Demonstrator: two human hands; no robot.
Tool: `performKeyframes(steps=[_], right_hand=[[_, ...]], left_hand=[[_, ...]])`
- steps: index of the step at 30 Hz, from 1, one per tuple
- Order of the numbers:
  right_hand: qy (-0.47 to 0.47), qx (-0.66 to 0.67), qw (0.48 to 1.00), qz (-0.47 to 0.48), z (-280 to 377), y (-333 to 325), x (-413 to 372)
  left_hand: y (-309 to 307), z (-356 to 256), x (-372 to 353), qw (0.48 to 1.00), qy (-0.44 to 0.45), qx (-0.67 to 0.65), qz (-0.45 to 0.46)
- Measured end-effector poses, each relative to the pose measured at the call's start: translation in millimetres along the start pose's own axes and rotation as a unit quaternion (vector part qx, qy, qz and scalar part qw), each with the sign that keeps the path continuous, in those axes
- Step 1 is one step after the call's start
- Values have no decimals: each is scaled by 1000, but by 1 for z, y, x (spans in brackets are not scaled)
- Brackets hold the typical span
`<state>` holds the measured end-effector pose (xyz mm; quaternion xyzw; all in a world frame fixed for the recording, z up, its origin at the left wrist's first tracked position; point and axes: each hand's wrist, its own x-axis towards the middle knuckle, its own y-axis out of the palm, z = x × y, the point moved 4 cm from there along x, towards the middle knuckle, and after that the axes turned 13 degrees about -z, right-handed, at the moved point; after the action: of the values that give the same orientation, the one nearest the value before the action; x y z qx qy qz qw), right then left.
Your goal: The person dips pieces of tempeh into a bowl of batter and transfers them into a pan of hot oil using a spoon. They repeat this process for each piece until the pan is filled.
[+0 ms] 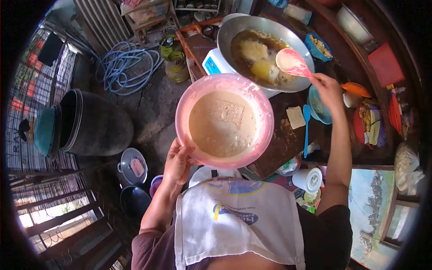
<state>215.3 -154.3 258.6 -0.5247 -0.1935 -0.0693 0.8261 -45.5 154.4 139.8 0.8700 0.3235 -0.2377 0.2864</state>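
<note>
My left hand (179,163) grips the near-left rim of a pink plastic bowl (268,123), tilted a little and held before my apron. In it is pale, lumpy batter (220,139) with a flat rectangular piece (229,112) showing at the surface. My right hand (328,90) is closed around the handle of a pink rice spoon (293,63), its head coated with batter. That spoon hangs over the right side of a wok (249,22), where battered pieces (254,51) sit in bubbling oil (236,47). A yellowish piece (262,69) lies nearest to me.
The wok stands on a white stove (213,60). On the dark table are a pale square slab (295,117), a blue spatula (307,130), a light-blue bowl (315,110) and a blue basket (318,47). Green gas cylinders (175,67), a coiled hose (130,67) and a black barrel (99,123) occupy the floor.
</note>
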Motion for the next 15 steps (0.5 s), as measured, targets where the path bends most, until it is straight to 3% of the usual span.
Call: performKeyframes(steps=[1, 3, 5, 6, 7, 9, 13, 15], right_hand=[[2, 169, 984, 59, 2, -2, -8], [22, 223, 966, 128, 25, -13, -41], [-18, 64, 991, 120, 52, -18, -74], [-120, -16, 991, 53, 69, -19, -89], [-218, -97, 971, -15, 83, -19, -101], [-329, -161, 927, -77, 87, -4, -116], [-375, -227, 897, -56, 76, 25, -128], [-339, -227, 913, -15, 69, 29, -131]], left_hand=[[1, 4, -2, 1000, -2, 5, 8], [2, 14, 0, 1000, 0, -1, 8], [7, 21, -2, 1000, 7, 4, 19], [9, 23, -4, 1000, 11, 4, 21], [11, 26, -5, 1000, 9, 3, 21], [16, 32, -8, 999, 7, 5, 37], [19, 43, -12, 999, 16, 3, 35], [15, 49, -11, 999, 18, -4, 34]])
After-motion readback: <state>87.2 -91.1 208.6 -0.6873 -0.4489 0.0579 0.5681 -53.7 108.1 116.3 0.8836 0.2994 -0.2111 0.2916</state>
